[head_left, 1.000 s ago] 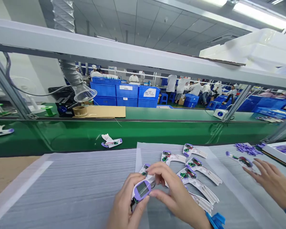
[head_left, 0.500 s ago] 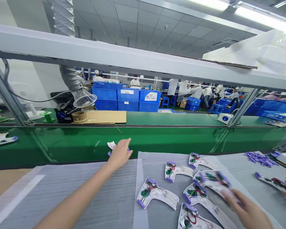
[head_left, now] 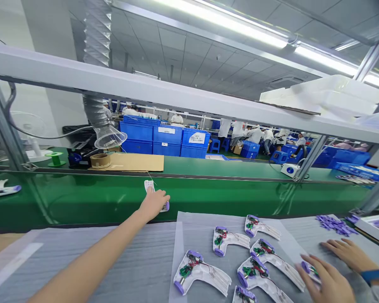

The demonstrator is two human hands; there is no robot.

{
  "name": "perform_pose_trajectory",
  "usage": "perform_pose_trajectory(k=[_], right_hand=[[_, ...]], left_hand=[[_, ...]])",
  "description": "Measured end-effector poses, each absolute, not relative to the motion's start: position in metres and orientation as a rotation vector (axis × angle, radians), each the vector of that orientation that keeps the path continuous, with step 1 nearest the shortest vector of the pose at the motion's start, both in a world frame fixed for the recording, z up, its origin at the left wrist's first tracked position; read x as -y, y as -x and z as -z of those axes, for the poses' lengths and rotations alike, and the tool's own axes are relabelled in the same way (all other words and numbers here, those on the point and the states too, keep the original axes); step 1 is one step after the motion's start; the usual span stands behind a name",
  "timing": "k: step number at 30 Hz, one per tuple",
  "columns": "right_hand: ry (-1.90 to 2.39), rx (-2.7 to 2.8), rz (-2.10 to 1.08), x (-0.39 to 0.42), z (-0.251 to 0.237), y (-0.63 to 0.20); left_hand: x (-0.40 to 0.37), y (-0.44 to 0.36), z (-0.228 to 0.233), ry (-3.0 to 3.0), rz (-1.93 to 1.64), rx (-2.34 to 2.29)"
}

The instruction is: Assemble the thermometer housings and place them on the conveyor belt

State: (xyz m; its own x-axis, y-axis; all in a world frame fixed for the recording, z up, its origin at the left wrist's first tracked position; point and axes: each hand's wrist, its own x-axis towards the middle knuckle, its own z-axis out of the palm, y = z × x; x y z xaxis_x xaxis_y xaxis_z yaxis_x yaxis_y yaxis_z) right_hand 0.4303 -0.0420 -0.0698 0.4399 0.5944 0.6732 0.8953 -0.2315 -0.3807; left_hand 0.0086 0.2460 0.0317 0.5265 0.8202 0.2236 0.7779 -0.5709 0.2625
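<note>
At the green belt, my left hand [head_left: 153, 204] is closed over a curved white device shell [head_left: 149, 184] with a purple end; the palm hides its middle. My right hand [head_left: 328, 280], low on the right, has its fingers curled round another shell [head_left: 308, 268], whose purple end and green board show. Left of it lie several pistol-shaped white shells [head_left: 216, 280] with purple caps, red wires and green circuit boards. Another person's hand [head_left: 350, 254], wearing a blue wristband, rests with fingers stretched out just beyond my right hand.
Small purple parts [head_left: 336, 225] lie heaped at the right, beside a white tray [head_left: 366, 227]. One more shell [head_left: 1, 191] sits on the belt [head_left: 97, 193] at far left. Tape [head_left: 100, 160] and cardboard [head_left: 135, 162] lie behind, below an extraction hood [head_left: 110, 136].
My left hand has come down and closed on the shell at the belt, which now sits at another angle. My right hand has moved right and lower. The other person's hand has reached further in.
</note>
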Motion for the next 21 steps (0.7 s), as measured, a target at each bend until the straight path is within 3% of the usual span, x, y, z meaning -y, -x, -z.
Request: perform_pose_trajectory(k=[3,8,13,18,21], right_hand=[[1.752,1.326,0.361,0.014,0.035,-0.35],[1.369,1.316,-0.296,-0.021,0.005,-0.228],[1.297,1.381,-0.694,-0.032,-0.012,-0.177],[1.291,1.554,-0.776,-0.018,-0.016,-0.166],[1.15,1.66,-0.804,-0.004,-0.021,-0.165]], left_hand=[[-0.226,0.0,-0.06,-2.483,-0.754,-1.436],[-0.166,0.008,-0.074,-2.014,-1.011,-1.398],[-0.089,0.006,-0.041,-1.607,-0.852,-1.129],[-0.034,0.008,-0.028,-1.044,-0.413,-0.682],[-0.02,0.002,-0.023,-0.865,-0.441,-0.683]])
